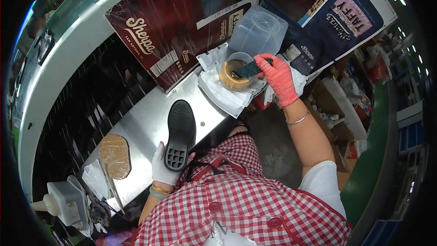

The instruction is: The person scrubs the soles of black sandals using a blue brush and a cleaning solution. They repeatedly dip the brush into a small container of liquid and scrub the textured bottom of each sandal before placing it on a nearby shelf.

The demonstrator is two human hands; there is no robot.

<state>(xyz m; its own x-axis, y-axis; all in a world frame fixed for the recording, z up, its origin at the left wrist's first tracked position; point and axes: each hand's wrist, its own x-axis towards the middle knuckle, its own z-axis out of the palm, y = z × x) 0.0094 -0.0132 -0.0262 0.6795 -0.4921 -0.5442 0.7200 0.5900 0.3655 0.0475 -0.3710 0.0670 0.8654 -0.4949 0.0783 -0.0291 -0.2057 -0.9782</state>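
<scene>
My left hand [162, 171], in a white glove, grips the heel end of a black shoe sole [180, 120]. The sole points away from me, and a grid of square hollows shows at its heel. My right hand [281, 82] wears a reddish-pink glove. Its fingers are closed around a dark, flat brush [248, 69], whose tip reaches into a small cup. The cup [231, 83] is clear plastic with a tan band around it and some brownish stuff inside. White folded sheets [227, 102] lie under the cup.
A metal bench top [145, 118] carries a brown oval pad [115, 156] and a thin stick [114, 189]. Behind the cup stands a large translucent container [258, 32] against maroon and dark blue printed panels [154, 45]. A white-nozzled bottle [66, 202] is at lower left; a carton of odds and ends [334, 102] is at right.
</scene>
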